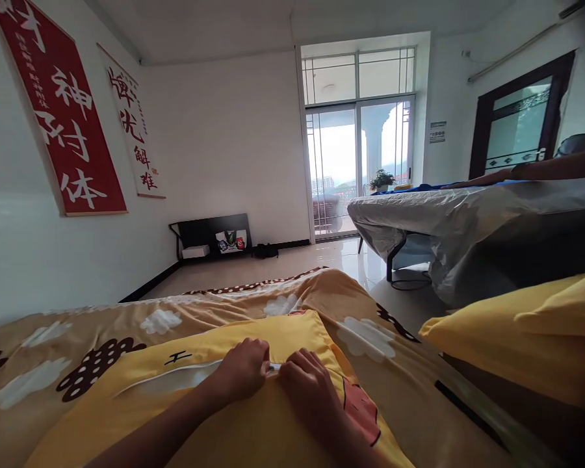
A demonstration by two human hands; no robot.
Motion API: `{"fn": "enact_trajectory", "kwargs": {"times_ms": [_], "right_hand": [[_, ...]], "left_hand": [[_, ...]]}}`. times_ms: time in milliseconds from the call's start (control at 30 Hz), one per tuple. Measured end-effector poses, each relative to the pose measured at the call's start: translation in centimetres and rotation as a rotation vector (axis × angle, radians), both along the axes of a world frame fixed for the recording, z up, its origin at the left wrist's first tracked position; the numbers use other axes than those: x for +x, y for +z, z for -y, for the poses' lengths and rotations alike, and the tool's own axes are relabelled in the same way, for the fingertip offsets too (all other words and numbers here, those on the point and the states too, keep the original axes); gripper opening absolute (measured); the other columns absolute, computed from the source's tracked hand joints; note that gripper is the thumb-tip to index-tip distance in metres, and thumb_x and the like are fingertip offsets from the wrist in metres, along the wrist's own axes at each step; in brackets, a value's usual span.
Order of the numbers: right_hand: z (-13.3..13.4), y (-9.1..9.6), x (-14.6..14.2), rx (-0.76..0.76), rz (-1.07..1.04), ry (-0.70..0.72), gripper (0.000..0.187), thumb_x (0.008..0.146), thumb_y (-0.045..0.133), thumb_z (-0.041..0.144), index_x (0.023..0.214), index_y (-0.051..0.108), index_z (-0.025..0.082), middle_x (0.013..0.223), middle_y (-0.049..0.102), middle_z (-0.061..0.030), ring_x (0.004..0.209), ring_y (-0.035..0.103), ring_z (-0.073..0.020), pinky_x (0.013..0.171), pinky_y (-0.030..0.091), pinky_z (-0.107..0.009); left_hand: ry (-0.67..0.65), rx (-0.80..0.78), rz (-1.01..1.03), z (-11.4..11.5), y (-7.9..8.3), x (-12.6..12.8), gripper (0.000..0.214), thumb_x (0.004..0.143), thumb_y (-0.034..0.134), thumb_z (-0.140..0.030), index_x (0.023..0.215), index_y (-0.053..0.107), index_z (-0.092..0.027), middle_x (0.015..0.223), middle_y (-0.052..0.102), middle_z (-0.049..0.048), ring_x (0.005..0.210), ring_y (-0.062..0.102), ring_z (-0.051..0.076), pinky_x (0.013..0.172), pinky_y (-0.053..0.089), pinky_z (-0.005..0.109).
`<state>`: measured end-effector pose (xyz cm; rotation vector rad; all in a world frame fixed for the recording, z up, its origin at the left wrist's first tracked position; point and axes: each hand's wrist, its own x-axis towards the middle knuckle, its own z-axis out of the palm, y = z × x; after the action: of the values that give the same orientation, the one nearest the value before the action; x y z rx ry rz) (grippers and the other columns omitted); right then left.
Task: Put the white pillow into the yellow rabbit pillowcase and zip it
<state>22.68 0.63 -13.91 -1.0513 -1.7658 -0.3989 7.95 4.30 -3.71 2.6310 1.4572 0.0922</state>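
Note:
A yellow pillow cover with a pink patch and a black stitched mark lies in front of me. Along its upper side runs a long slit with a pale zipper edge, and white filling shows through the open left part. My left hand is closed at the slit, its fingertips pinching the zipper edge. Just to the right, my right hand has its fingers curled on the same edge. A short bit of white zipper shows between the hands. Whether a zipper pull is in the fingers is hidden.
Under the cover is a brown blanket with cloud patterns. More yellow pillows lie at the right. Behind them stands a table under plastic sheeting, with another person's arm across it. A black shelf sits by the far wall.

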Motion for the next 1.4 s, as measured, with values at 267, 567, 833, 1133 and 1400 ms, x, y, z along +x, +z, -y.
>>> {"fn": "enact_trajectory", "kwargs": {"times_ms": [267, 567, 833, 1133, 1400], "right_hand": [[0.0, 0.0, 1.2, -0.126, 0.151, 0.074, 0.021, 0.081, 0.059, 0.005, 0.068, 0.047, 0.018, 0.072, 0.056, 0.0036, 0.071, 0.043, -0.0115, 0.070, 0.026, -0.028], [2.5, 2.9, 0.6, -0.297, 0.349, 0.072, 0.021, 0.082, 0.051, 0.002, 0.069, 0.049, 0.019, 0.079, 0.060, 0.0026, 0.075, 0.045, -0.0119, 0.075, 0.030, -0.028], [5.0, 8.5, -2.7, -0.676, 0.468, -0.150, 0.017, 0.082, 0.049, 0.007, 0.081, 0.062, 0.018, 0.098, 0.064, -0.0050, 0.092, 0.054, -0.0189, 0.082, 0.033, -0.034], [-0.9, 0.4, -13.2, -0.095, 0.180, -0.144, 0.014, 0.083, 0.056, 0.010, 0.084, 0.063, 0.022, 0.084, 0.063, -0.0026, 0.081, 0.054, -0.0188, 0.074, 0.037, -0.031], [-1.3, -3.0, -12.0, 0.275, 0.190, -0.047, 0.016, 0.091, 0.045, 0.014, 0.089, 0.058, 0.023, 0.072, 0.059, -0.0011, 0.065, 0.051, -0.0172, 0.065, 0.037, -0.030]], "left_hand": [[0.028, -0.050, -0.002, -0.8, -0.7, -1.7, 0.012, 0.084, 0.051, -0.021, 0.086, 0.062, -0.017, 0.094, 0.066, 0.0058, 0.089, 0.057, 0.019, 0.072, 0.036, 0.029], [0.152, -0.047, 0.008, 1.6, 0.9, -8.6, 0.011, 0.088, 0.049, -0.020, 0.088, 0.060, -0.018, 0.097, 0.066, 0.0051, 0.091, 0.057, 0.019, 0.074, 0.036, 0.028], [0.194, 0.029, 0.129, 1.6, 0.4, -12.8, 0.012, 0.087, 0.048, -0.020, 0.088, 0.059, -0.017, 0.096, 0.068, 0.0063, 0.091, 0.059, 0.020, 0.073, 0.036, 0.028], [0.193, 0.047, 0.184, -0.6, -1.6, -13.2, 0.016, 0.083, 0.048, -0.015, 0.090, 0.062, -0.015, 0.099, 0.069, 0.0073, 0.094, 0.060, 0.019, 0.076, 0.038, 0.026], [0.250, 0.036, 0.215, -0.8, -1.4, -20.4, 0.011, 0.079, 0.049, -0.015, 0.081, 0.060, -0.016, 0.092, 0.069, 0.0038, 0.089, 0.061, 0.017, 0.074, 0.038, 0.025]]}}
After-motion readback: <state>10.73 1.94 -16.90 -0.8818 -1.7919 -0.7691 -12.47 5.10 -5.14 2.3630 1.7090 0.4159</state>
